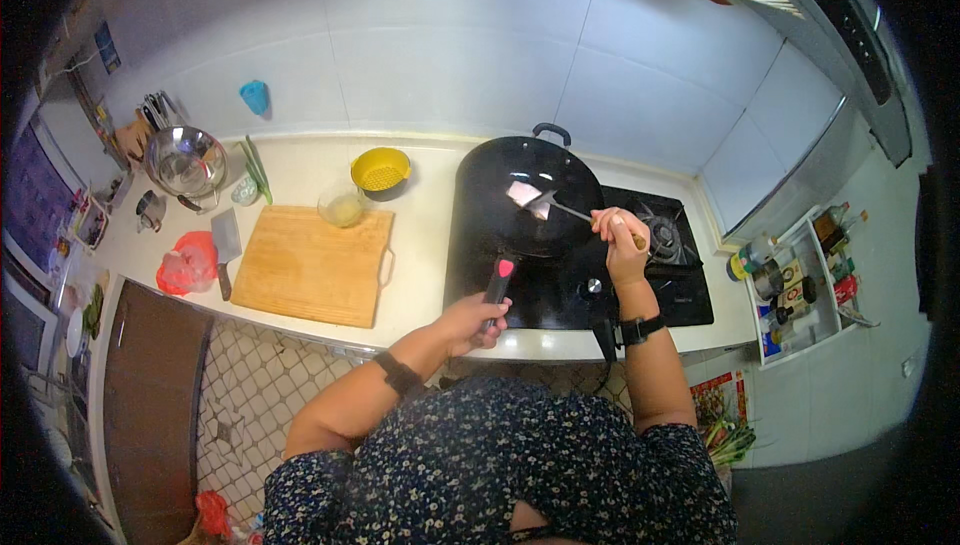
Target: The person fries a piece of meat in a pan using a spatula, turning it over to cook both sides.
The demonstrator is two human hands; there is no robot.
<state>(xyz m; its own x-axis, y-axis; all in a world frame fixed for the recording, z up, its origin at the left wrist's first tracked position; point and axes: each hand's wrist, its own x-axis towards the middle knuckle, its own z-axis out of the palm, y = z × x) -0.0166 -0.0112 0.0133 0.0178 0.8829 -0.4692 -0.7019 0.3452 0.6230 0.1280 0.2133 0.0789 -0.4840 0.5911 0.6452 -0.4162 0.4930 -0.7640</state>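
My left hand is closed around the black wok handle, which has a pink spot near its far end. A black wok sits over the left burner of the stove. In my right hand is a metal spatula, held by its wooden grip. The spatula's blade reaches into the wok and touches a pale, pinkish-white piece of food, perhaps meat, partly hidden by the blade.
Left of the stove lie a wooden cutting board, a cleaver and a red plastic bag. Behind the board stand a glass bowl and a yellow basket. A condiment rack holds bottles at the right; a range hood overhangs.
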